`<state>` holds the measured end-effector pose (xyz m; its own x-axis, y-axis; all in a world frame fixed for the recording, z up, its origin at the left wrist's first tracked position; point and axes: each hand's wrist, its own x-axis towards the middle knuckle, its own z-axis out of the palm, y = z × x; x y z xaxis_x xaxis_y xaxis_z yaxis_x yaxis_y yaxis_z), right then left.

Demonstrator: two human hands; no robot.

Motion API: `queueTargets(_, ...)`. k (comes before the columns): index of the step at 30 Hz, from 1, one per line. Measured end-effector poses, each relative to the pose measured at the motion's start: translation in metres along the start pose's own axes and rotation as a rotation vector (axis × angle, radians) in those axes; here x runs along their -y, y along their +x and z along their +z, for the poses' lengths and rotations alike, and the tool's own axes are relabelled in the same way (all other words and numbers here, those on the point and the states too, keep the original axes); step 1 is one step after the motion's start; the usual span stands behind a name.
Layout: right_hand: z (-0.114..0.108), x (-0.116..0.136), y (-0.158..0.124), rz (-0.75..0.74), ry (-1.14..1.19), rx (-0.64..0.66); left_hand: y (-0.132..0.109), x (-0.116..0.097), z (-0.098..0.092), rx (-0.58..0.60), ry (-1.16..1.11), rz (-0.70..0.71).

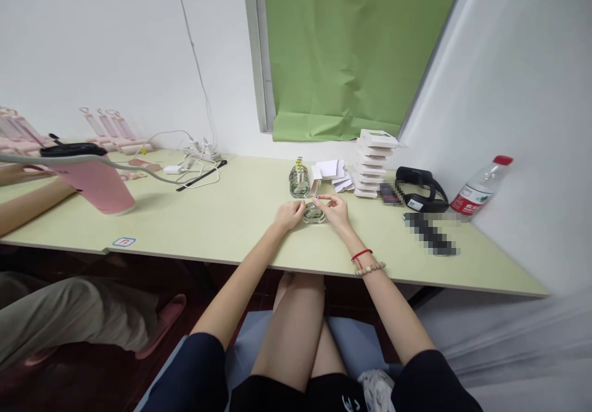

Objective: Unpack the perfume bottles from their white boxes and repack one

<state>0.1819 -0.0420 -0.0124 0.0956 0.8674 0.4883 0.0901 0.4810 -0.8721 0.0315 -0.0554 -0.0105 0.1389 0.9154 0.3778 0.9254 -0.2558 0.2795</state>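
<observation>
A small round clear glass bottle [314, 214] stands on the table between my hands. My left hand [290, 214] is closed, its fingertips against the bottle's left side near the top. My right hand [335, 211] has thumb and index finger pinched together just above the bottle, on something too small to make out. Right behind them, similar glass bottles [299, 184] with gold-coloured tops are lined up in a row. An upright white box [315, 181] touches or nearly touches that row.
White cartons [370, 168] form a tall stack at the back right, beside loose white pieces [330, 170]. Further right are a black headset [420, 190] and a red-capped bottle [478, 190]. A pink tumbler [104, 187], cables [198, 159] and another person's arm [41, 205] are on the left.
</observation>
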Motion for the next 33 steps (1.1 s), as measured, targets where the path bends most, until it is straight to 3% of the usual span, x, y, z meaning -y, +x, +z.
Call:
queueTargets(17,0.0001,-0.0077,0.0025,-0.081,0.021,0.130,0.0014,0.0015,0.0026,0.014,0.018,0.003)
queueTargets(33,-0.0002,-0.0039,-0.0003,-0.054,-0.001,0.145,0.0020,0.0012,0.0033,0.010,0.014,0.009)
